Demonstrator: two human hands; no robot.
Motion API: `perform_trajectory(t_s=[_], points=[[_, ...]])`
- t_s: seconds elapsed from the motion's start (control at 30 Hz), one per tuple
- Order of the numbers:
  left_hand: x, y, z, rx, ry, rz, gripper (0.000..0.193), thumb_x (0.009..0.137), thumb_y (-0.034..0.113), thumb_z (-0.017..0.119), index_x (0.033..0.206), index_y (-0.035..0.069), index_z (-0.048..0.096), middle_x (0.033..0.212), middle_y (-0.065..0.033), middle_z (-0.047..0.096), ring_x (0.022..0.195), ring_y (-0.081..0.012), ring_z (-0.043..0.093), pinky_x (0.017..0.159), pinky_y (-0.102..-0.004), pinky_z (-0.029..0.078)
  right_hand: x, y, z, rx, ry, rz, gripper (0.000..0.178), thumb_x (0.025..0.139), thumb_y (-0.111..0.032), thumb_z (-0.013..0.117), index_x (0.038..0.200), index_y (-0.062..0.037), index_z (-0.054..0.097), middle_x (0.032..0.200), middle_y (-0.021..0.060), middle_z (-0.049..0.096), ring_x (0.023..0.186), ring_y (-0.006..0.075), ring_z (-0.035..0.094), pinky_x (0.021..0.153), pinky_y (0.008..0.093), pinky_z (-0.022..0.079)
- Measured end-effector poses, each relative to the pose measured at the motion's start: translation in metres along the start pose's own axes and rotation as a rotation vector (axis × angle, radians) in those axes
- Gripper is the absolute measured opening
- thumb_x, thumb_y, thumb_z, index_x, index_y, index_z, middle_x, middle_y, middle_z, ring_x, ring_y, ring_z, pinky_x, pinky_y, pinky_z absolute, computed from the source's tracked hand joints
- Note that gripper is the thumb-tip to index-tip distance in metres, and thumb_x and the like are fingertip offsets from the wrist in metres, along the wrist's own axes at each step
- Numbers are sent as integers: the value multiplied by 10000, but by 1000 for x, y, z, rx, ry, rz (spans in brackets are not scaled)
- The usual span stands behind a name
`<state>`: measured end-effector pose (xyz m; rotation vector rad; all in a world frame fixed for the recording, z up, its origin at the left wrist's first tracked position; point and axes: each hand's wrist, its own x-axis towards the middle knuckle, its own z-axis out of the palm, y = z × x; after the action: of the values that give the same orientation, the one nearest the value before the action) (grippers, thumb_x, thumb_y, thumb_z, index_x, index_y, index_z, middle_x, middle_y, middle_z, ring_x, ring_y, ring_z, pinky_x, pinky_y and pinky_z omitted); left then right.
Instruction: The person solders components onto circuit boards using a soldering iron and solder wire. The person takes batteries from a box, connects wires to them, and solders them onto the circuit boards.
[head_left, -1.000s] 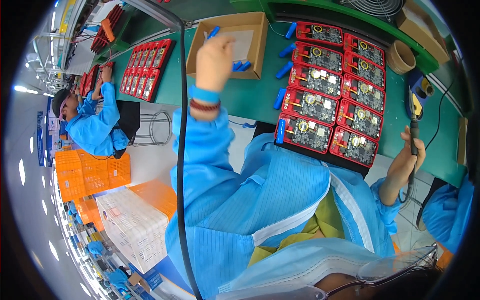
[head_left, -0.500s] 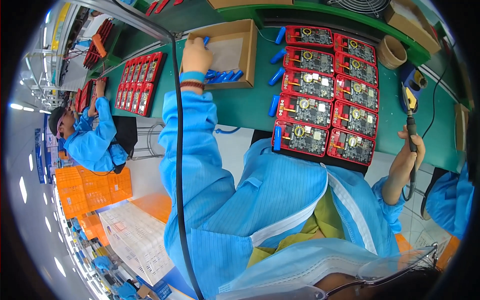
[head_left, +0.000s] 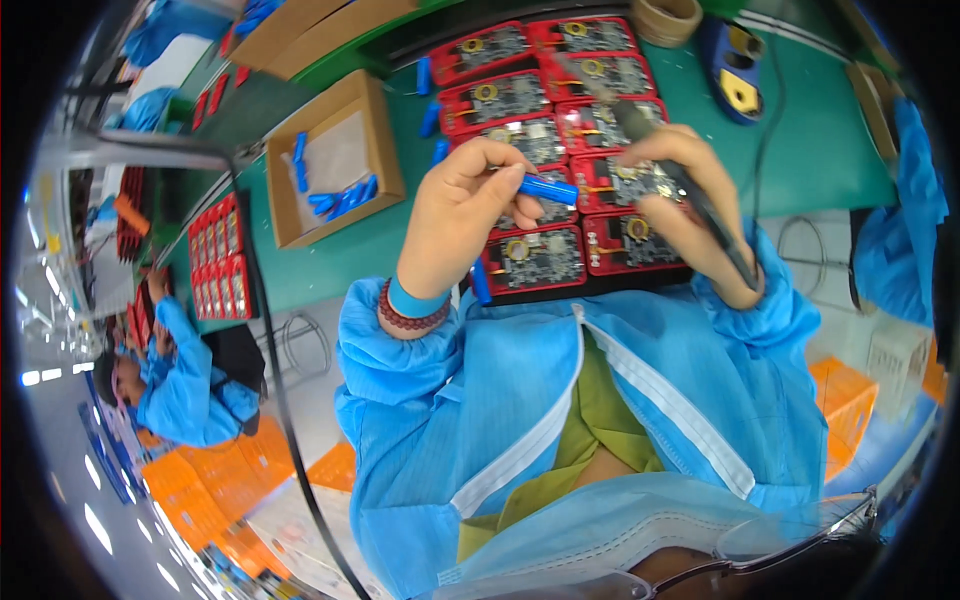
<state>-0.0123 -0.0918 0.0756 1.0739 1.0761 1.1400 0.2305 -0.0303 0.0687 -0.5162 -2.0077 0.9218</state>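
Nearest, at the bottom centre of the frame, is the wearer's light blue striped coat with a white zip edge (head_left: 620, 385). Above it, at centre, the left hand (head_left: 450, 220) pinches one end of a shiny blue cylinder (head_left: 550, 189) between thumb and fingertips, its free end pointing right over the casings. Right of centre, the right hand (head_left: 708, 165) has its fingers and thumb closed about the handle of a slim black pen-shaped tool (head_left: 708, 215), whose blurred tip points to the upper left. Beneath both hands, two columns of red rectangular casings with exposed circuit boards (head_left: 535, 258) lie on a dark green tabletop (head_left: 810, 180). Farther off, at upper left, an open brown cardboard box (head_left: 385, 140) contains loose blue cylinders (head_left: 350, 197); at upper right stands a blue-and-yellow tool holder (head_left: 735, 80). Farther still, at the left edge, a co-worker in blue (head_left: 195, 395) sits near stacked orange plastic crates (head_left: 215, 480).
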Motion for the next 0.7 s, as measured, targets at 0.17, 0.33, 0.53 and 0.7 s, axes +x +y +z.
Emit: perform_trajectory(t_s=[0.17, 0.33, 0.53, 0.7], points=[[19, -12, 40, -19, -82, -1, 86, 946, 97, 494, 974, 22, 526, 773, -40, 599, 682, -93, 604, 594, -214, 485, 4, 2, 20, -35, 54, 16, 328, 738, -10, 674, 1042, -78, 572, 886, 65, 596, 808, 243, 559, 730, 335, 454], [23, -17, 47, 57, -121, -47, 115, 946, 140, 519, 967, 28, 533, 964, -60, 615, 641, -82, 555, 539, -189, 414, 0, 11, 18, -44, 149, -3, 291, 746, 21, 652, 1005, -84, 571, 867, 55, 591, 778, 228, 563, 698, 313, 453], [21, -19, 42, -335, -237, -174, 132, 929, 168, 544, 979, 45, 539, 843, -44, 611, 588, -48, 500, 521, -160, 390, -4, 11, 16, 109, 144, 14, 276, 756, 21, 651, 999, -87, 574, 867, 40, 590, 784, 208, 563, 695, 311, 453], [20, -23, 41, -250, -314, -241, 129, 912, 159, 572, 973, 47, 554, 868, -44, 616, 623, -49, 509, 534, -174, 401, 1, 12, 9, 88, 33, -86, 262, 759, 30, 638, 988, -84, 579, 847, 45, 597, 780, 195, 566, 699, 304, 460]])
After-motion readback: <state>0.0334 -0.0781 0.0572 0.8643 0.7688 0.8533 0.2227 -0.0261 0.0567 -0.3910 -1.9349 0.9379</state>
